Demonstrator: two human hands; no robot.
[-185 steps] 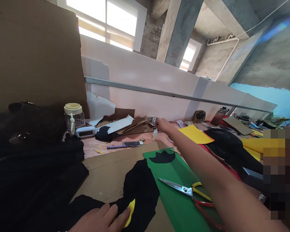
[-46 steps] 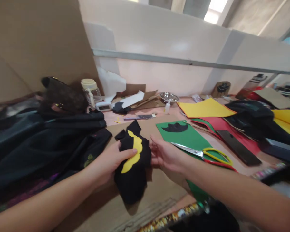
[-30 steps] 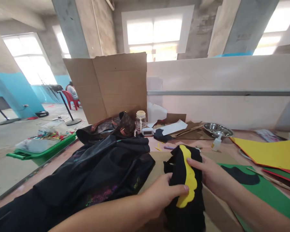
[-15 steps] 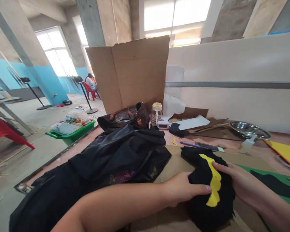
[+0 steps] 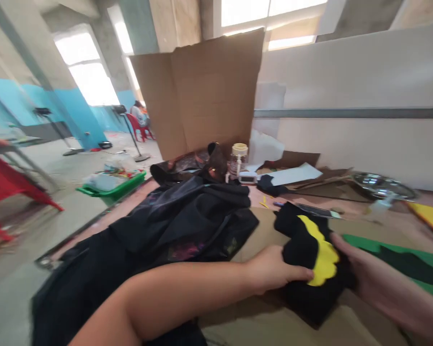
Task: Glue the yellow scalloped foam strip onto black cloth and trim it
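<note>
A black cut-out piece of soft sheet point(image 5: 303, 247), perhaps felt, is held up between my hands over the cardboard. On its face lies a yellow wavy-edged strip point(image 5: 324, 259). My left hand point(image 5: 274, 271) grips the black piece from the left, its thumb pressing on the lower part of the yellow strip and its fingers hidden behind. At the right edge, my right hand point(image 5: 353, 262) holds the same piece; it is blurred, with the thumb in front and most fingers out of sight. Beside my left forearm a dark garment point(image 5: 151, 226) lies crumpled.
Brown cardboard point(image 5: 260, 312) covers the table under my hands. Behind stand a jar point(image 5: 239, 161), a small white device point(image 5: 248, 178), a metal bowl point(image 5: 382, 186) and a blurred bottle point(image 5: 380, 206). Green sheet point(image 5: 418, 283) lies right; a green bin point(image 5: 111, 192) stands left on the floor.
The black piece has been tilted and bent, so the yellow strip looks wider. My right thumb has moved off the strip to the piece's edge. The view has shifted slightly.
</note>
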